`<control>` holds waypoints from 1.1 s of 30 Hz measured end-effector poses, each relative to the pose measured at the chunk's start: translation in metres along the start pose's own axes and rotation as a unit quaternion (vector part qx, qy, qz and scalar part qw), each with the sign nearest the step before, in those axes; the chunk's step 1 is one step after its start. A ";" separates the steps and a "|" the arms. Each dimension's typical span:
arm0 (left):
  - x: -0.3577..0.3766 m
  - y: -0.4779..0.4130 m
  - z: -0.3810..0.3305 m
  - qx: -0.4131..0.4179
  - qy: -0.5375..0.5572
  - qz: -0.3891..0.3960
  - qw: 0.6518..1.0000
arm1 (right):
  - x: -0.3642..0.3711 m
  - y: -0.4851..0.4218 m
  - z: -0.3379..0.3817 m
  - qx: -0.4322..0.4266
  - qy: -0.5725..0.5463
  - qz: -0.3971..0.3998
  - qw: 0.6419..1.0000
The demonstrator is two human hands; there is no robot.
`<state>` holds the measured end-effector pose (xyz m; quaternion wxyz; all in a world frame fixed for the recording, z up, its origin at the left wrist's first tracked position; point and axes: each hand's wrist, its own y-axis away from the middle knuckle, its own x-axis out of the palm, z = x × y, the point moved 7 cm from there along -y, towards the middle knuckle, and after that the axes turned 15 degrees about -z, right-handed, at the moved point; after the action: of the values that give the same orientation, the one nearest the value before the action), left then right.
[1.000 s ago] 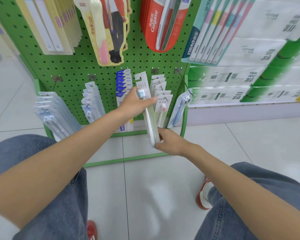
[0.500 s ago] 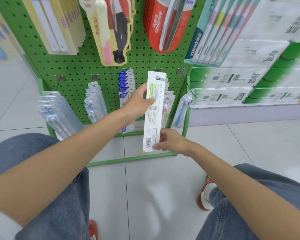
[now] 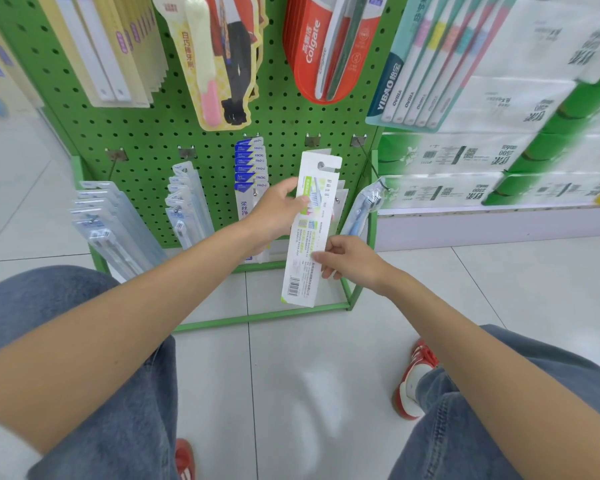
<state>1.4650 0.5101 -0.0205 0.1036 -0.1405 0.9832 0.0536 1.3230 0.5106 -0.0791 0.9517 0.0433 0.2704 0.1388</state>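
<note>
I see the toothbrush pack [image 3: 308, 237] standing near upright before the pegboard [image 3: 153, 140], hang hole on top, just below the hook [image 3: 312, 140]. Left hand [image 3: 278, 216] fingers pinch its upper part, and right hand [image 3: 350, 261] fingers pinch it lower down.

Shop aisle, green pegboard rack [image 3: 146, 140] hung with packaged toothbrushes [image 3: 191, 199], stacked tissue packs [image 3: 465, 157] alongside

Green pegboard rack [image 3: 146, 140] on pale floor tiles [image 3: 309, 375]. Just left of the fingers [image 3: 286, 185] of the left hand [image 3: 274, 216], blue-headed packs [image 3: 252, 168] on a hook. Farther left, two rows of clear blister packs [image 3: 184, 202]. Above the fingers, a red Colgate pack [image 3: 323, 46]. Right of them, a bagged blue toothbrush [image 3: 364, 206].
</note>
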 end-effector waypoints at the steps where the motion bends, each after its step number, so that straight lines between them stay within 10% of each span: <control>1: 0.002 0.001 0.001 -0.001 -0.002 0.006 1.000 | -0.005 -0.001 0.004 -0.004 0.001 -0.013 1.000; 15: 0.020 0.006 0.014 -0.014 -0.052 0.049 0.997 | -0.063 -0.011 0.045 -0.028 -0.115 -0.203 0.972; 33: 0.015 0.001 0.016 -0.114 0.146 0.035 0.982 | -0.037 0.003 0.058 -0.140 0.045 -0.189 0.971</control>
<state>1.4532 0.5096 -0.0395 -0.0593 -0.1231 0.9796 0.1476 1.3226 0.5028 -0.0101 0.9441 -0.1487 0.2941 -0.0048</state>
